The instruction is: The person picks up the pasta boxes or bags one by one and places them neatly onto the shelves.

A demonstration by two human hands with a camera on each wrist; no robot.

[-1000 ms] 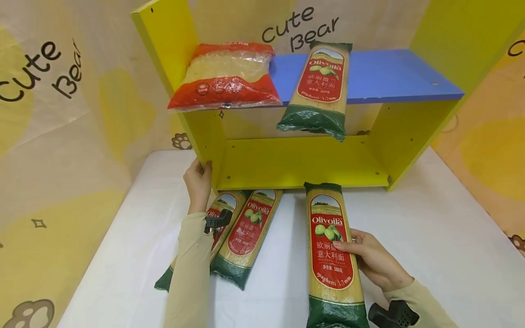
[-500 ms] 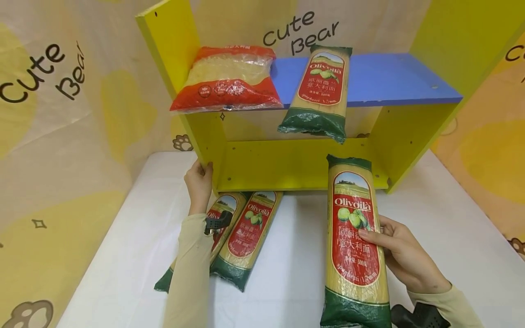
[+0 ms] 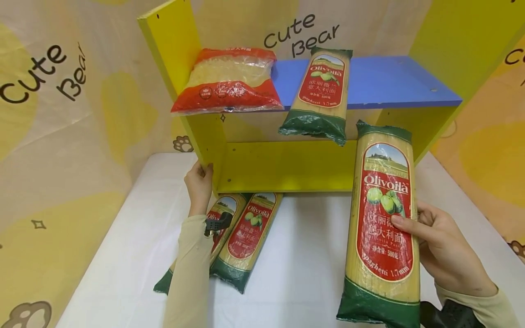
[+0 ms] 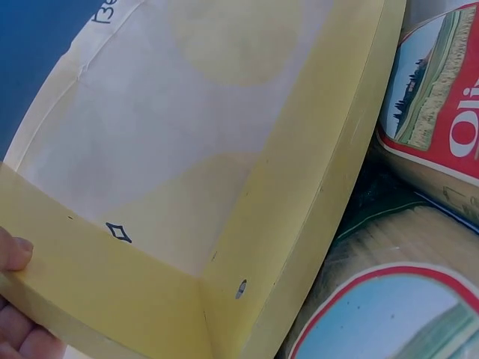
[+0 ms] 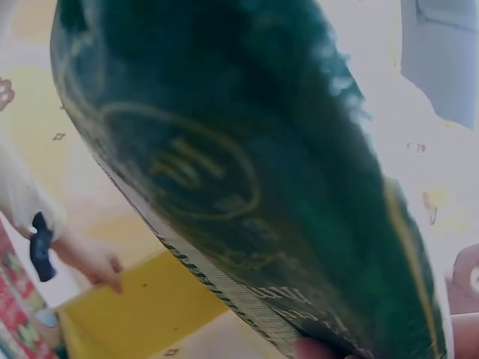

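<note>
My right hand [image 3: 440,248] grips a long spaghetti packet [image 3: 383,223] with a red label and green ends, held up off the white table in front of the yellow shelf unit [image 3: 287,164]. The right wrist view shows that packet's dark green end [image 5: 239,172] close up. My left hand [image 3: 198,184] grips the front edge of the shelf unit's left side panel [image 4: 112,292]. Two more spaghetti packets [image 3: 246,232] lie side by side on the table under my left forearm. On the blue upper shelf [image 3: 389,79] lie another spaghetti packet [image 3: 321,93] and a red-and-clear noodle bag [image 3: 227,79].
The white table [image 3: 307,273] stands against a wall covered in yellow "Cute Bear" fabric. The shelf unit's lower compartment holds nothing. The right part of the blue shelf is bare. Black wrist camera mounts [image 3: 215,223] sit on both beige sleeves.
My right hand has lifted the spaghetti packet off the table and carried it up and to the right, toward the shelf unit. My left hand has stayed on the side panel.
</note>
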